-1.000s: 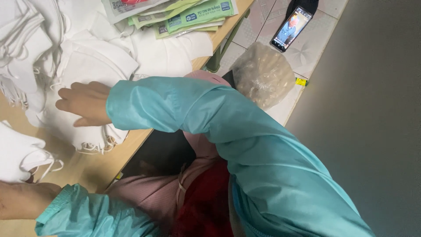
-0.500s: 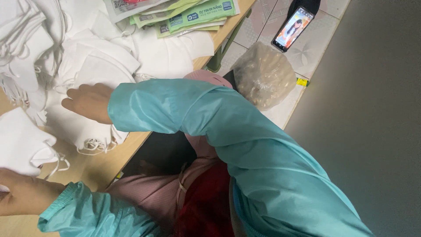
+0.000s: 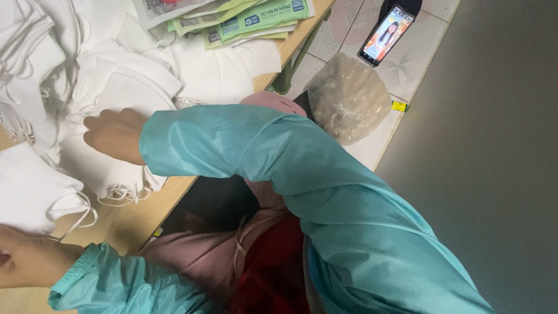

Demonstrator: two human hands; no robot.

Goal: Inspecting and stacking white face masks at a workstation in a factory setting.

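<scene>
The pale wooden worktop (image 3: pixel 125 224) is carrying a spread of white folded fabric face masks (image 3: pixel 125 87), green printed packets (image 3: pixel 256 20) lying at its far edge. The right hand (image 3: pixel 116 135), in a teal sleeve, is resting flat and open on one mask stack, shifted slightly along it since a second ago. The left hand (image 3: pixel 26 264) is sitting lower-left beside a single white mask (image 3: pixel 32 189), grip hidden: cannot tell. On the tiled floor, a clear bulging plastic bag (image 3: pixel 349 96) and a lit smartphone (image 3: pixel 386 35) are lying unchanged.
</scene>
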